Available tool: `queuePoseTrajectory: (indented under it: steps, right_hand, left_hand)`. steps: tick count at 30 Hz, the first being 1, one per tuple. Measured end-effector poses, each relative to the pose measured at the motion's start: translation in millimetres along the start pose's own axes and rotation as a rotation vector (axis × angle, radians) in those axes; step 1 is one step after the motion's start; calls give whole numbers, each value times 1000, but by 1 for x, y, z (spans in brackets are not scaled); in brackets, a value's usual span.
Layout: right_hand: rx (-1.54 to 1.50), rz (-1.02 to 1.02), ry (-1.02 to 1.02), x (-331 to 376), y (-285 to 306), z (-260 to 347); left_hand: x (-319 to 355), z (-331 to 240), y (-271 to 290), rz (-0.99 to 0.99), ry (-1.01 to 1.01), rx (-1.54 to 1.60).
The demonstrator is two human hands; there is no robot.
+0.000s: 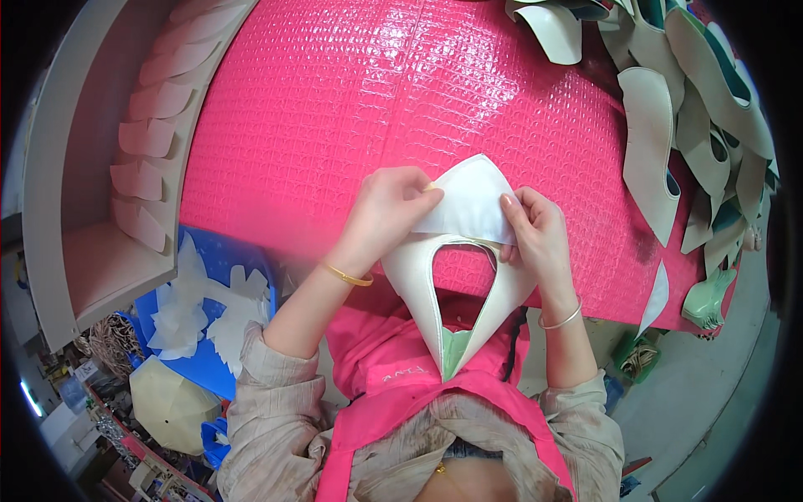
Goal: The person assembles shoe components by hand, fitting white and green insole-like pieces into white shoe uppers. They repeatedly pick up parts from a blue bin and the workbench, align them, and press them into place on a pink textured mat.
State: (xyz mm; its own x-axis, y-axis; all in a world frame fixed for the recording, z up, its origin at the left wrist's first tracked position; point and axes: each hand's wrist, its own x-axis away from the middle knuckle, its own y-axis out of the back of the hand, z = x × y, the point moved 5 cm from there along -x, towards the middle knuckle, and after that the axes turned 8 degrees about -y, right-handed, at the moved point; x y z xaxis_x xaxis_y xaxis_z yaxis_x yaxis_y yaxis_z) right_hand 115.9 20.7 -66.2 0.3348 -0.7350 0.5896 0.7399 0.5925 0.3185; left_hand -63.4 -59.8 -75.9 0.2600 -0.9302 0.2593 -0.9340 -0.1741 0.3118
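A cream shoe upper (pixel 408 280) with a long oval opening and a green inside at its heel lies over the table's near edge, its heel end toward my body. Across its toe end is a white toe-shaped piece (pixel 468 201), its pointed tip facing away from me. My left hand (pixel 386 211) pinches the left edge of this piece between thumb and fingers. At the right edge my right hand (pixel 535 230) grips it, thumb on top and fingers partly hidden underneath. How far the white piece is fixed to the upper cannot be seen.
The table has a shiny pink cover (pixel 293 125). Cream shoe uppers (pixel 648 151) are heaped at the right, near a green shoe-shaped piece (pixel 708 301). A shelf box (pixel 100 289) at left carries a row of pale pieces (pixel 146 138). Below it, a blue crate (pixel 201 368) holds white scraps.
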Motion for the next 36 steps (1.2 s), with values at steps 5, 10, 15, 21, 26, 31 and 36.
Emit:
queuePoseTrajectory:
  steps: [5, 10, 15, 21, 26, 31, 36]
  right_hand:
    - [12, -30, -27, 0, -1, 5]
    - [12, -30, -59, -2, 0, 4]
    - [123, -67, 1, -7, 2, 5]
    - [556, -134, 173, -6, 3, 18]
    - [846, -317, 395, 25, 31, 34]
    - [929, 88, 910, 54, -39, 18]
    - [993, -6, 601, 52, 26, -15]
  left_hand:
    - [1, -7, -2, -15, 175, 191]
    - [0, -14, -1, 59, 161, 110]
    - [3, -27, 5, -60, -179, -588]
    - [46, -28, -4, 1, -922, -783]
    - [42, -19, 3, 118, -689, -331]
    - [52, -11, 9, 55, -709, -460]
    - [71, -10, 34, -16, -602, -639]
